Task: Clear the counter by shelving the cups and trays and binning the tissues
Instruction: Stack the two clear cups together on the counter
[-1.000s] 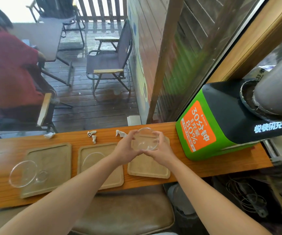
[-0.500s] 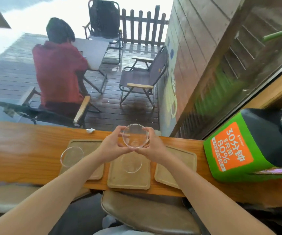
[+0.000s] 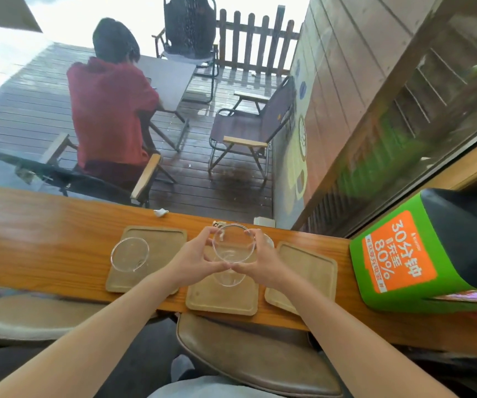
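Both my hands hold one clear glass cup [image 3: 233, 248] above the middle wooden tray [image 3: 223, 300]: my left hand [image 3: 192, 261] on its left side, my right hand [image 3: 256, 261] on its right. A second clear cup [image 3: 129, 254] stands on the left wooden tray [image 3: 157, 239]. The right wooden tray [image 3: 303, 268] carries nothing. A crumpled white tissue [image 3: 161, 212] lies at the counter's far edge, and another scrap [image 3: 217, 224] peeks out just behind the held cup.
The wooden counter [image 3: 45, 234] runs left to right. A green and black charging box [image 3: 421, 257] stands at its right end. Brown stools [image 3: 254, 354] sit below the near edge. Beyond the window a person in red sits on a deck.
The cup in my two hands has travelled from the right tray to over the middle tray. My view has swung left and up, showing more of the deck.
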Demonstrator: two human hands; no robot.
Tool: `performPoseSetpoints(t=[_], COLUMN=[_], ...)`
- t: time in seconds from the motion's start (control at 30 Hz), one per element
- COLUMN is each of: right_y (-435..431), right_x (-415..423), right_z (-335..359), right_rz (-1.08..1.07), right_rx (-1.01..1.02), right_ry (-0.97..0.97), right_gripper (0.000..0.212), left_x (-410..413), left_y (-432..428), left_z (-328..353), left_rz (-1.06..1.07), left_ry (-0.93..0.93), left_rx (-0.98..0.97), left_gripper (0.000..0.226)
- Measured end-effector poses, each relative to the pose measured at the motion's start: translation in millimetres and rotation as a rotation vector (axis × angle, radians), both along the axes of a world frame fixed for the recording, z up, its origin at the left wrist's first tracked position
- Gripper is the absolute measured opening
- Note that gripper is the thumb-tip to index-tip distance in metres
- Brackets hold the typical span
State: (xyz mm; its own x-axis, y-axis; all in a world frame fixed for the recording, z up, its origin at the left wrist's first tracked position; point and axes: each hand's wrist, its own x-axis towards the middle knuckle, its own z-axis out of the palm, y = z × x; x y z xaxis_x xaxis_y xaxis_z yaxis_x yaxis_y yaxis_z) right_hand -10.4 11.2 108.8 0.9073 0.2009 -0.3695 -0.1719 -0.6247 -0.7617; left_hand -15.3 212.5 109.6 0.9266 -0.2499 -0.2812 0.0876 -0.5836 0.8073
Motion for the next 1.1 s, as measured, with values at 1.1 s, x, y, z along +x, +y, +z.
performPoseSetpoints(t=[1.1], right_y=[-3], right_x=[-2], right_z=[-75], right_rz=[0.158], right_rx=[-0.027], right_ry=[0.128], right_gripper=[0.084], left_x=[-18], left_y=[-17], left_z=[-71], left_rz=[0.092], left_ry=[0.194], left_rx=[0.159], left_gripper=[0.079])
